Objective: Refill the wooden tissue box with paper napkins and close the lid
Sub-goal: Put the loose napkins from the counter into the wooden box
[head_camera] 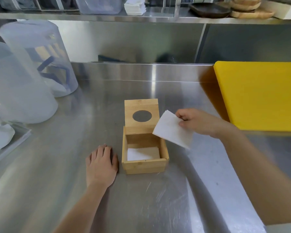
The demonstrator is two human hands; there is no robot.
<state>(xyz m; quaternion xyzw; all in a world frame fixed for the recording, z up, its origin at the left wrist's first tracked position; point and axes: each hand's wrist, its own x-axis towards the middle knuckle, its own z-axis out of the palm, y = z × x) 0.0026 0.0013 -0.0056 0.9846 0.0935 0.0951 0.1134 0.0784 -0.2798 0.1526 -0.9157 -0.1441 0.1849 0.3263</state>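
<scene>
A square wooden tissue box (pixel 144 166) stands on the steel counter, its lid (pixel 141 105) hinged upright at the back with a round hole in it. A few white napkins (pixel 141 153) lie flat at its bottom. My right hand (pixel 200 122) holds a folded white paper napkin (pixel 171 130) tilted in the air above the box's right rim. My left hand (pixel 101 163) rests palm down on the counter, fingers together, just left of the box and not touching it.
A yellow cutting board (pixel 259 95) lies at the right. Large translucent plastic containers (pixel 35 58) crowd the left side. On the upper shelf sit a stack of white napkins (pixel 134 6), dark and wooden plates (pixel 225 9).
</scene>
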